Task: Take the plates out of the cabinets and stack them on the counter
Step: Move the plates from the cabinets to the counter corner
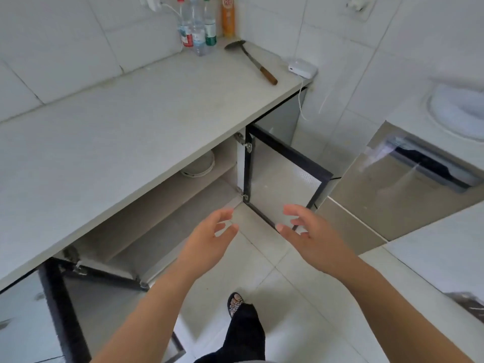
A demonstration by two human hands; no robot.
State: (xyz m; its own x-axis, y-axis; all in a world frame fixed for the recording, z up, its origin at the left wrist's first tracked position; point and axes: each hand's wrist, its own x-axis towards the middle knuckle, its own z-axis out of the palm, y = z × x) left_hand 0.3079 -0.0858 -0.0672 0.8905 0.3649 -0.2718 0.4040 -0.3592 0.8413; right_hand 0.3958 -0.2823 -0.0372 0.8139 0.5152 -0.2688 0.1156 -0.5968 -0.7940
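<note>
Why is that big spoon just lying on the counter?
The ladle lies loose near the counter's far corner, away from any pot. Otherwise nothing is spilled or broken. Both cabinet doors hang open, and both hands are empty.

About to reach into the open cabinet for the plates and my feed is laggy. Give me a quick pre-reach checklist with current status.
1. Cabinet doors open: ok. The right door and the left door are both swung out.
2. Hands free: ok. Left hand and right hand are open and empty.
3. Dishes located: ok. A pale stack sits on the upper shelf, right end.
4. Number and kind of dishes: cannot tell, mostly hidden under the counter edge.
5. Landing space on the counter: ok. Bottles and ladle are at the far end.
</note>
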